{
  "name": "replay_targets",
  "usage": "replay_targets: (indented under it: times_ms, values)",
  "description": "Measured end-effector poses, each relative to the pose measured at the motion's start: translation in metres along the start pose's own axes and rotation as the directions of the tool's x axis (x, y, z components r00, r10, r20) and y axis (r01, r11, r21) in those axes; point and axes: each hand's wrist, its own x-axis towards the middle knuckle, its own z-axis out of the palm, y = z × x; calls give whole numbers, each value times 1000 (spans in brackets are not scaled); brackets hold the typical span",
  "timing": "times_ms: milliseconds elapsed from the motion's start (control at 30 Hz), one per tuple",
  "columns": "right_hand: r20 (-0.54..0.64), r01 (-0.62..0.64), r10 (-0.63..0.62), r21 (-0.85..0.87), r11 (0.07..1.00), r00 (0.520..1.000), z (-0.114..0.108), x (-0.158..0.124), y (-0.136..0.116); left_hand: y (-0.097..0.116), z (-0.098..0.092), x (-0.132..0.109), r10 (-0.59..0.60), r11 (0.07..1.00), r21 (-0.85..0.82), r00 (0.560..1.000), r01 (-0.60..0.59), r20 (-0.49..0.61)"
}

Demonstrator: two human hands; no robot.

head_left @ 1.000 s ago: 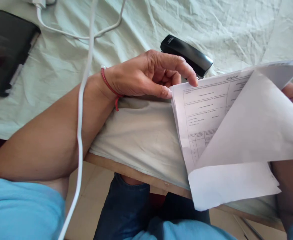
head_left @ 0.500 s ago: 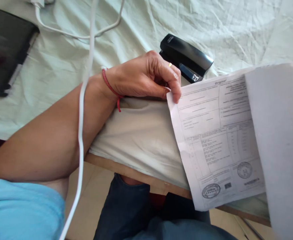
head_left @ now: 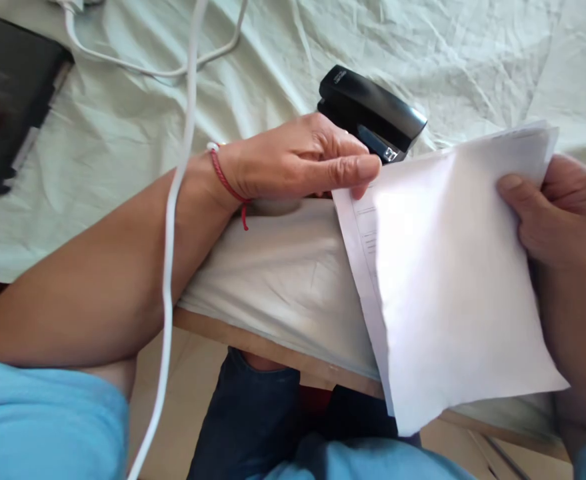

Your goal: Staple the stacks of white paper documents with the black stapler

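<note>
Pale-green wrinkled cloth (head_left: 447, 47) covers the table (head_left: 273, 351); left hand (head_left: 297, 160) and right hand (head_left: 563, 213) pinch the papers (head_left: 447, 280) beside a stapler (head_left: 373, 110).

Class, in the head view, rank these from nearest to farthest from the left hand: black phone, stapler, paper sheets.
1. The paper sheets, pinched at their corner by the left hand.
2. The stapler, just beyond that hand.
3. The black phone, far off at the picture's left edge.
</note>
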Motion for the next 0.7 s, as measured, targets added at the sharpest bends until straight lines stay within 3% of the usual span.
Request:
replay_targets:
  times_ms: [133,333,533,700]
  values:
    - [-75,51,-49,18,999,996,8,0,-4,2,4,0,9,999,-32,999,-10,-45]
    - [-48,0,-1,-28,1000,999,11,0,-13,4,7,0,68,998,10,995,-68,-73]
    - [-26,43,-46,-126,991,999,7,0,-9,0,4,5,66,979,194,997,-58,-33]
    - [1,-27,27,-125,992,1000,14,-1,-26,5,4,2,55,990,136,997,-46,-58]
